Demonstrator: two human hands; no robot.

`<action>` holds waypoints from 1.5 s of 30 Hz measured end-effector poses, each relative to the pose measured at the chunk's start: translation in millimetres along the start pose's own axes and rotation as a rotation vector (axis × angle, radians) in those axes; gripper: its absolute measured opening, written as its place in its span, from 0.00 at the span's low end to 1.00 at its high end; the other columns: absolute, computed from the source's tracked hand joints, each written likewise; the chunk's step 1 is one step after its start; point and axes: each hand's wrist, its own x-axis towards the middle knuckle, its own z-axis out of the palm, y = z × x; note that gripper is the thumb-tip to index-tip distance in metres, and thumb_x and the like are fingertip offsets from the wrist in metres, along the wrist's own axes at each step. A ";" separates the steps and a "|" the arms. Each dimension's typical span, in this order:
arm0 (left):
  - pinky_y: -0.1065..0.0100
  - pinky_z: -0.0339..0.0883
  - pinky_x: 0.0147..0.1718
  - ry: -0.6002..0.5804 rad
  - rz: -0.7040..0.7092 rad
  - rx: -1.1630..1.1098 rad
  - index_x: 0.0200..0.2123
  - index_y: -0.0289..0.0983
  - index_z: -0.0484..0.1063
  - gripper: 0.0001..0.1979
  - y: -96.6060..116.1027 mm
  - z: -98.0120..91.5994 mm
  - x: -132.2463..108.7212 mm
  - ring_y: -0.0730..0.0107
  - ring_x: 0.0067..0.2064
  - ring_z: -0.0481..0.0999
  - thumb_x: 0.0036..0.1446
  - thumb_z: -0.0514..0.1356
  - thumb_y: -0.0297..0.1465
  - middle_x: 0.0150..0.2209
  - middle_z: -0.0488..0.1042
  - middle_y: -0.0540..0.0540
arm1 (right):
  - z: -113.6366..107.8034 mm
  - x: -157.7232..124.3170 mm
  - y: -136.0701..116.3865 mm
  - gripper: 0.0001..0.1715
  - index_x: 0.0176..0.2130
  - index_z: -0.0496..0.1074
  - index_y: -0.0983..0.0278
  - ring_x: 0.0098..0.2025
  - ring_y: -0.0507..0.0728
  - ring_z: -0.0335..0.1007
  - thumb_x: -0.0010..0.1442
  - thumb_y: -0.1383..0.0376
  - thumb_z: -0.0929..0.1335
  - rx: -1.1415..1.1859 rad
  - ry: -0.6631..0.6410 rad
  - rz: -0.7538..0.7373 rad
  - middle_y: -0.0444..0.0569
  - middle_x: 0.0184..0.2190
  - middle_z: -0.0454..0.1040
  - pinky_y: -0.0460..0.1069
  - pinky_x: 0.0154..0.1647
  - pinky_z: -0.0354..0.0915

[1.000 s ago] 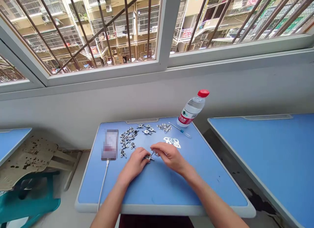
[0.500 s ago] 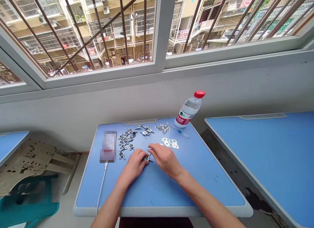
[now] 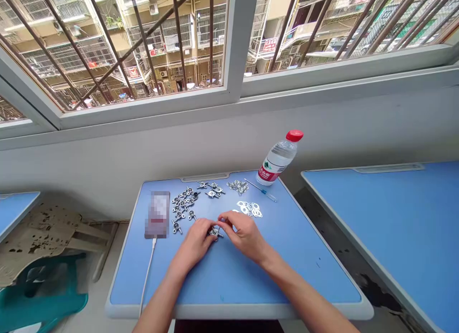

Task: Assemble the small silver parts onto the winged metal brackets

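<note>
My left hand [image 3: 195, 242] rests on the blue desk, thumb and fingers closed on a small silver metal fitting [image 3: 215, 232] with short arms. Just above and to the right of that fitting, my right hand [image 3: 244, 233] is pinched, its fingertips close to the left hand's. Whatever sits between the right fingertips is too small to make out. Several similar metal fittings [image 3: 183, 204] with dark round centres lie left of the hands, and a few more fittings [image 3: 214, 189] lie behind them. Flat silver gasket-like plates [image 3: 250, 208] lie beyond the right hand.
A pile of small metal pieces [image 3: 238, 187] lies at the back beside a thin blue-and-clear screwdriver-like tool [image 3: 263, 190]. A red-capped water bottle [image 3: 277, 162] stands at the back right. To the left lies a phone [image 3: 158, 216] with a white cable [image 3: 147, 275].
The right fingertips have shifted slightly down and left toward the fitting. The left hand keeps its hold, and the view has tilted a little.
</note>
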 end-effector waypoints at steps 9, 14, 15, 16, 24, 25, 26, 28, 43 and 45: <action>0.63 0.66 0.43 0.001 -0.003 -0.019 0.45 0.39 0.68 0.13 -1.9 -0.3 0.6 0.63 0.43 0.71 0.57 0.58 0.20 0.39 0.72 0.47 | -11.0 2.6 3.4 0.17 0.53 0.68 0.60 0.35 0.55 0.74 0.69 0.70 0.58 0.068 -0.176 -0.092 0.49 0.35 0.78 0.49 0.34 0.68; 0.62 0.66 0.44 0.002 -0.008 -0.021 0.46 0.40 0.68 0.13 -4.6 1.9 -0.2 0.62 0.44 0.72 0.58 0.57 0.21 0.40 0.72 0.46 | -15.0 2.6 9.9 0.13 0.43 0.73 0.61 0.30 0.54 0.72 0.68 0.69 0.61 0.096 -0.121 -0.021 0.48 0.30 0.78 0.49 0.32 0.66; 0.62 0.66 0.44 0.003 -0.009 -0.019 0.45 0.40 0.68 0.13 -4.9 2.3 -0.4 0.62 0.44 0.71 0.58 0.57 0.21 0.40 0.72 0.46 | -13.5 2.0 10.6 0.11 0.39 0.73 0.61 0.28 0.54 0.70 0.68 0.68 0.61 0.067 -0.090 -0.005 0.47 0.27 0.77 0.48 0.30 0.65; 0.62 0.66 0.44 0.004 -0.010 -0.016 0.45 0.39 0.68 0.12 -5.0 2.7 -0.5 0.61 0.44 0.71 0.58 0.57 0.21 0.40 0.72 0.46 | -11.6 1.5 10.7 0.11 0.36 0.73 0.62 0.25 0.53 0.68 0.67 0.67 0.62 0.037 -0.060 0.011 0.46 0.24 0.75 0.48 0.29 0.63; 0.63 0.65 0.41 -0.001 0.012 0.001 0.43 0.39 0.68 0.11 -5.0 1.9 0.6 0.63 0.41 0.70 0.58 0.56 0.21 0.37 0.70 0.48 | 0.1 2.5 3.7 0.11 0.37 0.71 0.63 0.27 0.53 0.69 0.69 0.65 0.61 -0.032 -0.016 -0.072 0.47 0.26 0.75 0.47 0.29 0.62; 0.64 0.65 0.41 0.001 0.014 0.002 0.42 0.39 0.68 0.11 -4.9 1.8 0.7 0.63 0.40 0.70 0.58 0.57 0.21 0.37 0.70 0.48 | 0.4 2.4 3.5 0.11 0.38 0.71 0.63 0.27 0.53 0.69 0.70 0.65 0.61 -0.036 -0.020 -0.096 0.47 0.27 0.76 0.47 0.30 0.62; 0.64 0.65 0.41 0.003 0.015 0.002 0.41 0.39 0.68 0.10 -4.8 1.7 0.7 0.64 0.40 0.70 0.58 0.57 0.21 0.37 0.70 0.48 | 0.5 2.2 3.2 0.11 0.38 0.71 0.62 0.27 0.53 0.69 0.70 0.65 0.61 -0.036 -0.028 -0.109 0.47 0.27 0.76 0.47 0.30 0.62; 0.64 0.64 0.41 0.007 0.016 0.003 0.41 0.39 0.67 0.11 -4.2 1.5 0.6 0.64 0.40 0.69 0.57 0.56 0.20 0.37 0.70 0.48 | 0.4 1.8 1.8 0.13 0.36 0.71 0.62 0.26 0.53 0.68 0.70 0.65 0.61 -0.023 -0.046 -0.096 0.46 0.25 0.74 0.47 0.29 0.61; 0.61 0.66 0.43 0.033 -0.007 -0.003 0.45 0.40 0.66 0.16 -2.7 3.8 0.4 0.62 0.42 0.71 0.55 0.56 0.19 0.38 0.71 0.47 | 5.5 -1.7 -9.1 0.14 0.30 0.68 0.62 0.23 0.51 0.64 0.68 0.66 0.61 -0.027 0.100 0.070 0.44 0.22 0.70 0.45 0.25 0.60; 0.61 0.67 0.43 0.034 -0.005 -0.008 0.46 0.40 0.66 0.16 -2.8 3.5 0.4 0.63 0.42 0.71 0.56 0.56 0.19 0.39 0.71 0.47 | 4.3 -1.5 -7.5 0.13 0.31 0.68 0.62 0.23 0.51 0.64 0.68 0.66 0.61 -0.019 0.107 0.067 0.44 0.23 0.70 0.46 0.25 0.60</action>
